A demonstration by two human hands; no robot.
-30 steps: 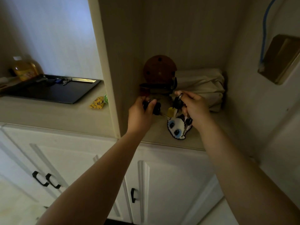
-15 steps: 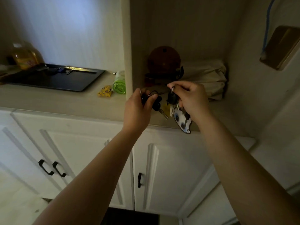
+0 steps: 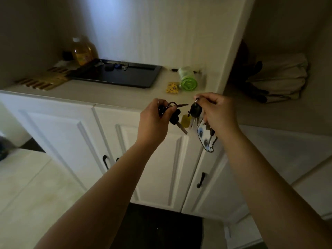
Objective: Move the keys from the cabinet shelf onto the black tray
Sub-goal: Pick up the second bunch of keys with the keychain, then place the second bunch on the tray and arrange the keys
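My left hand (image 3: 156, 119) grips a bunch of black keys (image 3: 175, 116) on a ring, one blade hanging down. My right hand (image 3: 218, 110) pinches the ring of a second bunch of keys (image 3: 195, 112) with a yellow tag and a white panda-face charm (image 3: 206, 139) dangling below. Both hands hover in front of the counter edge, out of the cabinet shelf (image 3: 280, 112). The black tray (image 3: 136, 78) lies on the counter to the upper left and holds a few small dark items at its far edge.
A green roll (image 3: 187, 80) and a yellow packet (image 3: 172, 87) lie between the tray and the cabinet's side wall. A bottle of yellow liquid (image 3: 83, 52) stands behind the tray. Folded cloth (image 3: 280, 78) sits deep in the shelf. White cupboard doors below.
Both hands have pulled the key bunches out of the shelf and drifted left. The view has swung left, bringing the tray closer to centre.
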